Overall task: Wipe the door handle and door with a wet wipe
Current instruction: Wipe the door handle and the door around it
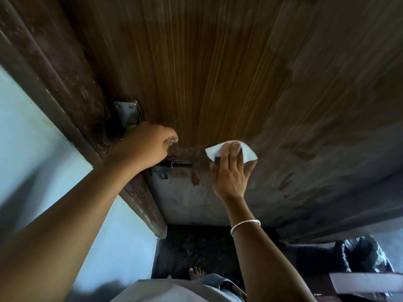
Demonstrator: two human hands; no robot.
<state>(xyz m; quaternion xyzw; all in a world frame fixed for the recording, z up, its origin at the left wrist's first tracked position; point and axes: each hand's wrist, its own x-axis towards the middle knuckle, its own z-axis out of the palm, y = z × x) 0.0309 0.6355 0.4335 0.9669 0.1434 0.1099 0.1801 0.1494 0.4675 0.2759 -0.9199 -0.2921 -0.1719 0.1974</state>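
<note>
A brown wooden door point(218, 62) with vertical grain fills the upper view; a darker damp-looking patch covers its middle, and the lower part looks grey and dusty. My left hand point(146, 147) is closed around the door handle, which it hides; only the metal handle plate point(128, 113) shows above the knuckles. My right hand point(232, 171) presses a white wet wipe point(231, 150) flat against the door, just right of the handle, at the lower edge of the damp patch. A silver bangle circles my right wrist.
A black sliding bolt point(172, 165) sits on the door just below my left hand. The dark door frame point(65, 88) and a pale blue wall point(32, 138) lie to the left. Bare toes point(196, 272) stand on dark floor below; dark bags point(359, 253) sit lower right.
</note>
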